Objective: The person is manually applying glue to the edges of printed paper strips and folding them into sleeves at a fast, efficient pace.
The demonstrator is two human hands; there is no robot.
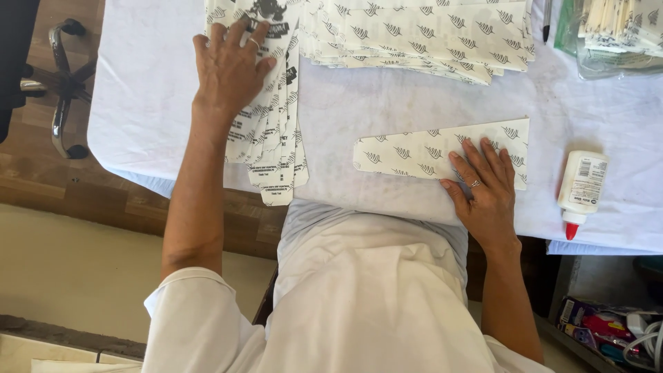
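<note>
My left hand [230, 65] lies flat, fingers spread, on a fanned stack of white printed paper blanks [273, 138] at the left of the white table [145, 103]. My right hand [483, 186] presses flat on the near edge of a single tapered paper piece [428, 148] with a dark leaf pattern, lying in front of me. Neither hand grips anything. Both hands wear a ring.
A large pile of the same patterned paper pieces [421, 34] lies at the far middle. A white glue bottle with a red tip [581, 190] lies at the right. A clear bag of papers [615, 34] sits far right. An office chair base [59, 83] stands left.
</note>
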